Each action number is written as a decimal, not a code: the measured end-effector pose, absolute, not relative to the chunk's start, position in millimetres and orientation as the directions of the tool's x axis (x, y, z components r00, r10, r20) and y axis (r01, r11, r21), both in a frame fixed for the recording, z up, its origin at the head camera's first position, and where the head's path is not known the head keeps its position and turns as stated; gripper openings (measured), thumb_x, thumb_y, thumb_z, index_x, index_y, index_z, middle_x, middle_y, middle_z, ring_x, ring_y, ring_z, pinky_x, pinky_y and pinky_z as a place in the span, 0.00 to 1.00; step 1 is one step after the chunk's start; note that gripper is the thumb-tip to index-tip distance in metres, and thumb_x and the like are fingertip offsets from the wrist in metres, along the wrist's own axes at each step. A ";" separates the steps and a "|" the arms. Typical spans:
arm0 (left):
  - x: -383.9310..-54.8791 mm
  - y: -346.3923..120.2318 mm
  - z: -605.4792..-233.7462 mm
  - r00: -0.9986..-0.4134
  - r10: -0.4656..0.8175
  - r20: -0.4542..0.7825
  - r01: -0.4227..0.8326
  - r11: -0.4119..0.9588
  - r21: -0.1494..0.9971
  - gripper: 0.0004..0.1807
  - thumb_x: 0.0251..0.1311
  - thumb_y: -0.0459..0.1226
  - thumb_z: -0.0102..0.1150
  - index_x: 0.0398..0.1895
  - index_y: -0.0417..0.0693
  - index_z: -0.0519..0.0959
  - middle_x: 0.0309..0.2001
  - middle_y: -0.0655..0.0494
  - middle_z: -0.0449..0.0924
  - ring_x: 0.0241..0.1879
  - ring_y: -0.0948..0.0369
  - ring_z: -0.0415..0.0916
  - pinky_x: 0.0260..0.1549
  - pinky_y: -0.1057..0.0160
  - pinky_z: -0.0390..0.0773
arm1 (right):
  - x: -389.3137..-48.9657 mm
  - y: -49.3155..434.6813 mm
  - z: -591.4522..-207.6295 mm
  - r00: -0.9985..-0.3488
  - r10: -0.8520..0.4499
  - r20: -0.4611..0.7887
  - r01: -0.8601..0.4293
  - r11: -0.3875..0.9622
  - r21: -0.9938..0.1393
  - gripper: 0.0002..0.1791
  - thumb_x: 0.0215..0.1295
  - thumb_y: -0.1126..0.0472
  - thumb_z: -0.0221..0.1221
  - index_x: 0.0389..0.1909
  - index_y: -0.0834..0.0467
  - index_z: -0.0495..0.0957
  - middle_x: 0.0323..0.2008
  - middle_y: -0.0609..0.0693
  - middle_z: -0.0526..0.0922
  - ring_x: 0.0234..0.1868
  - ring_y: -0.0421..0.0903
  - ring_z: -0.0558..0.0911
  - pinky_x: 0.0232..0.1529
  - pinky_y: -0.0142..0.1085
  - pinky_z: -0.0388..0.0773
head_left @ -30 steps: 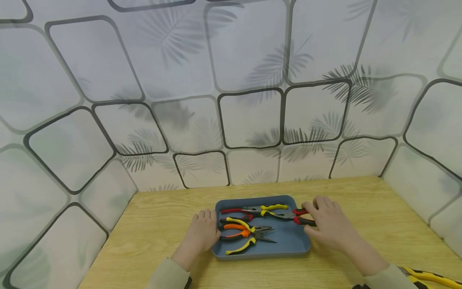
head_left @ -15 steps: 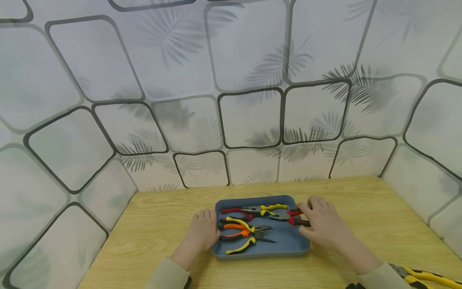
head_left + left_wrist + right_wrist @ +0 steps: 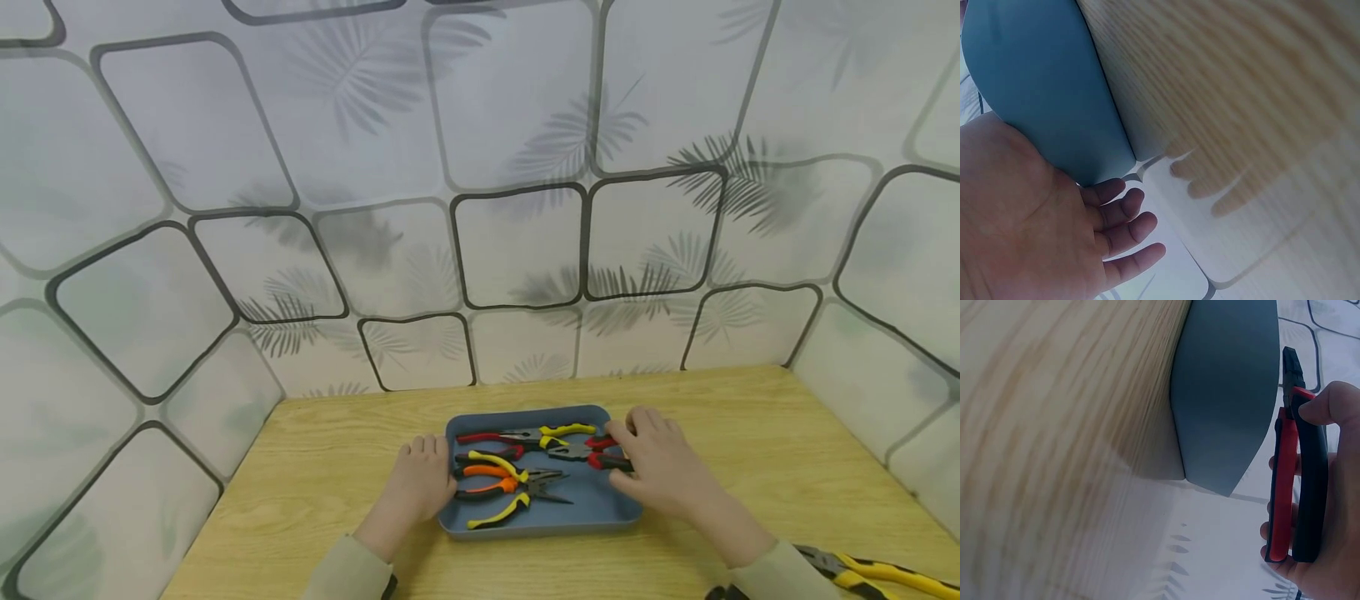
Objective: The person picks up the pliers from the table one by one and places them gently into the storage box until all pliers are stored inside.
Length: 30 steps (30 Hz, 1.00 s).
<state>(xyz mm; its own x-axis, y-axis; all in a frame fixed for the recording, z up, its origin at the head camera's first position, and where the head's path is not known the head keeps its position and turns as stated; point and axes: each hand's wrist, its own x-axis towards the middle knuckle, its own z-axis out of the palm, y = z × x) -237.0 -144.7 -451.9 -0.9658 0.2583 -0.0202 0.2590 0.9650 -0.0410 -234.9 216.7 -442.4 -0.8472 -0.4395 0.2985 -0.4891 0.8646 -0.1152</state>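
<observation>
A blue-grey tray (image 3: 596, 504) holds several pliers. My left hand (image 3: 423, 479) rests against its left end; in the left wrist view the palm lies along the tray wall (image 3: 1041, 81) with relaxed fingers (image 3: 1129, 228). Over the tray's right end, my right hand (image 3: 656, 462) grips red-and-black combination pliers (image 3: 577, 452) by the handles, jaws pointing left. The right wrist view shows the thumb (image 3: 1316, 411) on one handle and fingertips around the other. Inside the tray lie yellow-and-black pliers (image 3: 517, 505), orange-and-black pliers (image 3: 487, 493) and other long-nose pliers (image 3: 566, 431) at the back.
Yellow-and-black pliers (image 3: 888, 573) lie on the wooden table (image 3: 337, 467) at the lower right, partly behind the right sleeve (image 3: 787, 575). A patterned wall covering (image 3: 525, 250) encloses the table at the back and sides.
My right hand has moved left with the red-and-black pliers, bringing them farther over the tray. The left hand has stayed at the tray's left end.
</observation>
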 end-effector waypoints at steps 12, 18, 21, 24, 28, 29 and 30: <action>-236.7 -144.4 -450.5 -0.965 0.257 -0.043 0.259 0.965 -0.037 0.23 0.69 0.44 0.61 0.58 0.36 0.73 0.51 0.41 0.78 0.53 0.46 0.76 0.58 0.45 0.78 | -236.1 208.1 -440.5 -0.839 -0.459 0.291 -0.506 0.856 -0.108 0.21 0.61 0.48 0.65 0.54 0.48 0.78 0.37 0.47 0.61 0.38 0.45 0.58 0.40 0.44 0.53; -237.6 -144.6 -451.3 -0.966 0.254 -0.041 0.255 0.966 -0.043 0.23 0.69 0.44 0.61 0.57 0.36 0.73 0.50 0.41 0.78 0.51 0.47 0.75 0.57 0.45 0.78 | -237.2 202.6 -438.9 -0.834 -0.462 0.301 -0.513 0.850 -0.116 0.20 0.58 0.50 0.64 0.52 0.49 0.77 0.37 0.48 0.62 0.39 0.46 0.60 0.41 0.46 0.55; -238.5 -145.2 -452.9 -0.967 0.255 -0.030 0.256 0.966 -0.046 0.22 0.68 0.44 0.61 0.56 0.37 0.73 0.49 0.42 0.77 0.50 0.47 0.75 0.56 0.45 0.78 | -238.1 198.9 -439.2 -0.826 -0.471 0.309 -0.524 0.844 -0.115 0.21 0.57 0.50 0.65 0.51 0.50 0.76 0.37 0.48 0.63 0.39 0.47 0.61 0.42 0.47 0.56; -239.1 -145.6 -454.2 -0.966 0.258 -0.022 0.259 0.965 -0.048 0.22 0.68 0.44 0.61 0.55 0.37 0.73 0.48 0.42 0.78 0.49 0.48 0.75 0.55 0.45 0.78 | -239.2 195.0 -440.0 -0.823 -0.478 0.307 -0.531 0.839 -0.117 0.21 0.57 0.50 0.65 0.51 0.50 0.76 0.37 0.48 0.62 0.39 0.47 0.61 0.42 0.47 0.56; -238.4 -145.5 -453.8 -0.965 0.261 -0.018 0.262 0.964 -0.053 0.22 0.68 0.45 0.62 0.55 0.37 0.73 0.48 0.42 0.78 0.49 0.48 0.76 0.55 0.46 0.79 | -241.5 190.3 -442.7 -0.821 -0.489 0.295 -0.538 0.835 -0.117 0.21 0.57 0.50 0.65 0.51 0.50 0.76 0.36 0.48 0.61 0.38 0.46 0.60 0.42 0.47 0.56; -238.1 -145.4 -453.5 -0.965 0.261 -0.018 0.262 0.964 -0.054 0.23 0.68 0.45 0.62 0.55 0.37 0.73 0.48 0.42 0.78 0.49 0.48 0.76 0.55 0.46 0.79 | -242.0 189.4 -443.3 -0.822 -0.491 0.290 -0.540 0.833 -0.119 0.21 0.57 0.49 0.65 0.51 0.50 0.76 0.36 0.48 0.61 0.38 0.46 0.60 0.42 0.47 0.55; -237.7 -145.2 -452.8 -0.965 0.261 -0.019 0.262 0.963 -0.056 0.23 0.68 0.45 0.62 0.55 0.37 0.73 0.48 0.42 0.78 0.50 0.48 0.76 0.55 0.46 0.79 | -242.4 188.3 -443.9 -0.822 -0.493 0.287 -0.541 0.832 -0.122 0.22 0.57 0.49 0.65 0.52 0.50 0.77 0.36 0.47 0.61 0.38 0.46 0.60 0.42 0.46 0.55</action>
